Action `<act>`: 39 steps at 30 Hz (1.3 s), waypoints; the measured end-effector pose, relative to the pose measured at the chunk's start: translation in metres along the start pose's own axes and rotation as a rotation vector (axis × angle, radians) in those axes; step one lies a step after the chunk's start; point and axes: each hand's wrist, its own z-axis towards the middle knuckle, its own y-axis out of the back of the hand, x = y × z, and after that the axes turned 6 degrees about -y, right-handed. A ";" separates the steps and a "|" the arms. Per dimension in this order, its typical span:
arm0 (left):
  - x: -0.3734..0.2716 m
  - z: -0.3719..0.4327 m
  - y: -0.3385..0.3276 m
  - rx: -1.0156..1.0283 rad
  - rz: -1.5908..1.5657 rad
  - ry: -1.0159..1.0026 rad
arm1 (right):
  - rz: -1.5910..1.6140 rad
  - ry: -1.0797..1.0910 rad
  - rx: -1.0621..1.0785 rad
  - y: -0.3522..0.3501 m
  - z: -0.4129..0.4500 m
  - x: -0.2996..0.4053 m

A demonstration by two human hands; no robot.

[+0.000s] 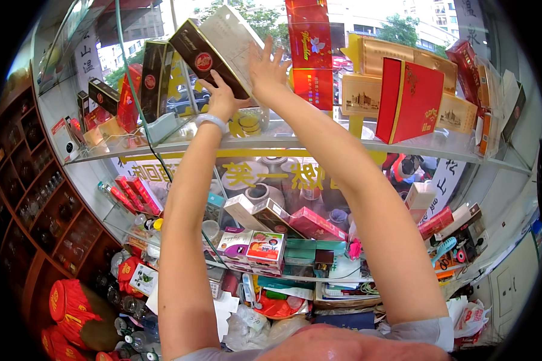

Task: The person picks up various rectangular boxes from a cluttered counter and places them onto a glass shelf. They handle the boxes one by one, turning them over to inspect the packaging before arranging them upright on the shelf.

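Observation:
On the upper glass shelf [271, 142], a dark brown carton [190, 47] with gold edges and a round red emblem leans to the left. My left hand [221, 97] has its fingers spread against the carton's lower face. Behind it tilts a pale whitish-silver box [230, 38]. My right hand [268, 67] rests at that pale box's right edge, fingers spread and pointing up. A tall red carton [309, 54] with a butterfly picture stands just right of my right hand. Another dark carton [153, 81] stands upright to the left.
A large red box [408, 101] and gold boxes [361, 95] stand at the shelf's right. A green cord [133, 85] hangs before the shelf's left part. Lower shelves hold purple-white boxes [235, 243] and a pink box [318, 223]. Red-covered jars [67, 300] stand at the lower left.

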 end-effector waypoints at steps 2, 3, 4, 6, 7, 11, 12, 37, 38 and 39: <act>0.008 0.000 0.001 -0.020 0.007 0.019 | -0.001 0.061 0.010 0.003 -0.007 0.006; 0.004 -0.001 0.001 -0.025 0.006 0.026 | 0.002 0.069 0.009 0.007 -0.009 0.006; 0.001 -0.002 0.002 0.014 0.016 0.074 | -0.001 0.077 0.095 0.011 -0.010 0.006; -0.002 -0.003 0.003 0.064 0.002 0.122 | -0.031 0.086 0.073 0.015 -0.010 0.010; -0.001 -0.002 0.001 0.067 0.003 0.119 | -0.032 0.082 0.073 0.015 -0.010 0.009; 0.002 -0.003 -0.002 -0.015 -0.032 0.080 | -0.047 0.135 0.093 0.011 -0.006 0.007; -0.006 -0.005 0.001 -0.001 -0.050 0.097 | -0.034 0.122 0.066 0.004 -0.003 0.004; 0.026 0.006 -0.006 0.023 -0.070 0.094 | 0.088 0.125 0.082 -0.008 -0.006 0.003; 0.023 0.006 -0.006 0.022 -0.058 0.101 | 0.069 0.132 0.080 -0.009 -0.005 0.000; 0.026 0.005 -0.007 0.027 -0.060 0.096 | 0.066 0.126 0.080 -0.007 -0.006 0.003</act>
